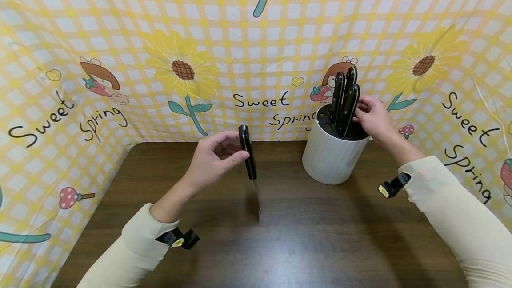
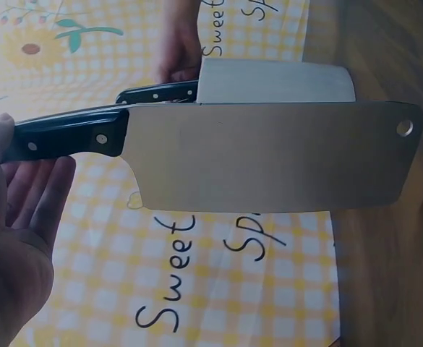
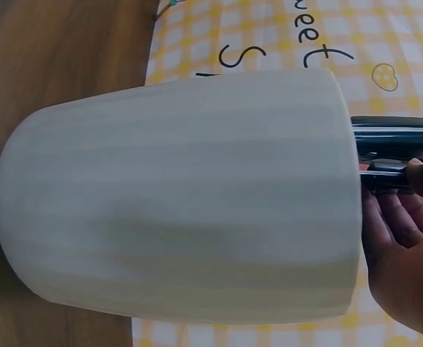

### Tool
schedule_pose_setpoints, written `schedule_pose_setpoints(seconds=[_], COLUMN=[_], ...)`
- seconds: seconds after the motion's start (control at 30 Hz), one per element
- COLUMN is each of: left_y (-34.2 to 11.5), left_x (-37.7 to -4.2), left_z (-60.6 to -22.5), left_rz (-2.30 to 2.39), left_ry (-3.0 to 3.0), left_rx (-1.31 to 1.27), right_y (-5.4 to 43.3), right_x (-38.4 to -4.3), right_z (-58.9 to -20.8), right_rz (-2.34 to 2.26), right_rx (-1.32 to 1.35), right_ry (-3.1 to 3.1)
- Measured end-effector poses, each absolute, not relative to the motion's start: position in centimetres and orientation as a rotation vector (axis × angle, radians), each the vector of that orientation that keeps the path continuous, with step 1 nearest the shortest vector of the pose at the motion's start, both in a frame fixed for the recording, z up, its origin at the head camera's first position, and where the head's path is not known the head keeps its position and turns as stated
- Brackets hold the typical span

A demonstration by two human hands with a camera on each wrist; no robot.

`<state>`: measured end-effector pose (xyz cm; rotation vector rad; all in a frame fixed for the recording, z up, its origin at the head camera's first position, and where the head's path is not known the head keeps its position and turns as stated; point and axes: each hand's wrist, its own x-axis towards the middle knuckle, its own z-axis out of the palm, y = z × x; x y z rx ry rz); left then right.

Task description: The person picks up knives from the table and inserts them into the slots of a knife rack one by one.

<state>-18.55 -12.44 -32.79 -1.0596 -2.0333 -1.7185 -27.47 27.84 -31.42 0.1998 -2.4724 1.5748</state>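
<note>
My left hand (image 1: 210, 157) pinches the black riveted handle of a cleaver (image 2: 269, 155) between thumb and fingers. Its broad blade, with a hole near the end corner, points down over the table. To the right stands a white ribbed knife holder (image 1: 334, 157) with several black-handled knives (image 1: 338, 94) upright in its dark top. My right hand (image 1: 374, 117) is at the holder's far right rim. In the right wrist view, its thumb and fingers pinch a black-handled knife (image 3: 386, 177) close to the rim, the blade mostly hidden inside.
The holder stands near the back of a dark wooden table (image 1: 224, 243). A yellow checked cloth (image 1: 256, 57) with printed flowers and lettering hangs behind the table and along both sides.
</note>
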Motion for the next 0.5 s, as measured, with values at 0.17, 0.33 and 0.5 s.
schedule_pose_setpoints(seconds=[0.17, 0.33, 0.5], left_y=[-13.0, -13.4, -13.7], left_x=[-18.6, -18.6, -18.5], left_z=[-32.1, -31.8, -31.2], left_rz=[-1.712, -1.711, -1.719], left_ry=[-2.047, -2.074, -2.09], left_rx=[-1.046, -1.02, -1.004], right_y=[27.7, 27.6, 27.5], right_x=[-27.3, -27.2, -27.1], right_z=[-31.8, -31.8, -31.6], right_rz=[1.49, 1.422, 1.36], right_rx=[0.166, 0.165, 0.17], right_ry=[-2.537, -2.585, -2.638])
